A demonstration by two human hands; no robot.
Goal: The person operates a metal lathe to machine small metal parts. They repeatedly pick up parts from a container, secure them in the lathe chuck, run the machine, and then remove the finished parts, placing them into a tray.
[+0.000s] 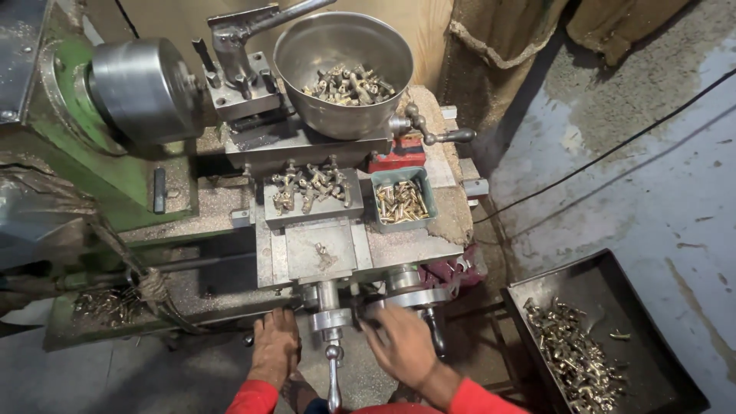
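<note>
**Finger Position at the Lathe Carriage Controls**

The fingers (280, 320) of the left hand (274, 349) curl downward over the front edge of the carriage apron (230, 303). Whether they clamp a control there cannot be told, since the fingertips are hidden below the edge. Up and left of these fingers sits the steel chuck (142, 88), mounted on the green headstock (92, 161). Directly left of them, loose brass swarf (107, 305) lies in the bed tray.

Just right of the left fingers, the cross-slide crank handle (333, 360) hangs between the two hands, its chrome knob pointing toward the person. Above it, beyond both sets of fingers, a flat steel tray (310, 205) holds a small pile of brass fittings (307, 184). Farther up stands the tool post (239, 80).

The fingers of the right hand (400, 345) are spread and motion-blurred against the carriage handwheel (418, 297); they lie on its rim, loosely open rather than closed around it. Above these fingers, a small green tub (426, 201) contains short brass pins (400, 203). Beyond it rests a large steel bowl (307, 54) partly filled with brass parts (349, 84).

Well to the right of the right fingers, on the floor, a dark metal bin (644, 337) holds a heap of brass pieces (571, 353). A black cable (613, 149) crosses the concrete floor above it. Both forearms wear red sleeves (475, 399).
</note>
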